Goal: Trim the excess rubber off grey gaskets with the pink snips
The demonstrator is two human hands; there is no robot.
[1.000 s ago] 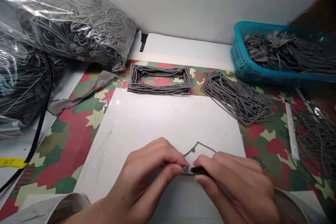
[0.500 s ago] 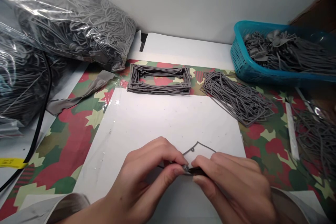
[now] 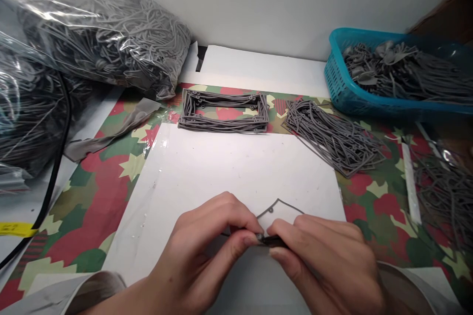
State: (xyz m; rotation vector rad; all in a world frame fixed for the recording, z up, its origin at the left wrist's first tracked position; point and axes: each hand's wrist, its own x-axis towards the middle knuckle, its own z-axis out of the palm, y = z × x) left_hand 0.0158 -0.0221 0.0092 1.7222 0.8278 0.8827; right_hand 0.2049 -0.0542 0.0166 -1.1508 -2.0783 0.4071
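Gray gasket (image 3: 271,209): thin and cornered, low over the near part of the white sheet (image 3: 207,167); one corner with a small inner loop shows beyond the fingertips, the rest partly hidden by the hands.
Left hand (image 3: 210,236): thumb and forefinger pinched together on the near edge of the gray gasket.
Right hand (image 3: 325,256): thumb and fingers closed around a slim dark tool (image 3: 274,241), its tip at the left fingertips; whether the tip touches the gasket cannot be told.
Sleeves (image 3: 101,285): light-colored, loose at both wrists.
Yellow tag (image 3: 16,229): wrapped on a black cable (image 3: 57,172) at the left.
Patterned cover (image 3: 111,192): red, green and cream, under the white sheet.
Loose strands (image 3: 447,197): gray, tangled, at the right edge beside a narrow white strip (image 3: 412,187).
Fanned pile (image 3: 332,140): gray gaskets, overlapping askew beyond the sheet's far right corner.
Squared stack (image 3: 225,124): gray gaskets lined up as a hollow rectangle, left of the fanned pile.
Blue basket (image 3: 336,81): far right, filled with gray pieces.
Clear bag (image 3: 121,34): far left, bulging with gray strands.
Wall (image 3: 258,0): pale, behind everything.
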